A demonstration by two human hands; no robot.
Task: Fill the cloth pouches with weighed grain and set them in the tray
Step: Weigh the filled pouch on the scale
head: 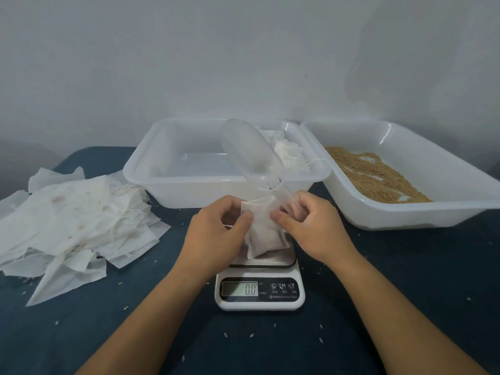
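Setting: dark blue cloth-covered table [351, 307] against a plain grey wall, strewn with stray grains.
Pouch: small white cloth drawstring pouch [266, 231], bulging at its lower half, held just over the steel platform of the white digital kitchen scale [259, 282]; whether its base touches the platform cannot be told. The display reads 0.0.
Pouch axis: long axis runs from the mouth, up and away from the person, to the base, down and toward the person, tilted slightly left at the top.
Left hand: left hand [216, 234] pinches the pouch's upper left edge between thumb and curled fingers.
Right hand: right hand [311, 226] pinches the upper right edge with thumb and forefinger, while the handle of the clear plastic scoop [250, 155] is tucked under its fingers, bowl pointing up and away, apparently empty.
Key relation: pouch lies between both hands, equally near; the mouth sits directly at the fingertips.
Destination: translucent white plastic tray [162, 182] stands straight beyond the scale, filled pouches [289, 154] in its right corner.
Grain supply: second white tray [405, 212] holding brown grain [373, 174], to the right.
Spare stock: heap of flat white empty pouches [73, 220], to the left.
Judged step: closing the mouth, then lifting forward to the tray.
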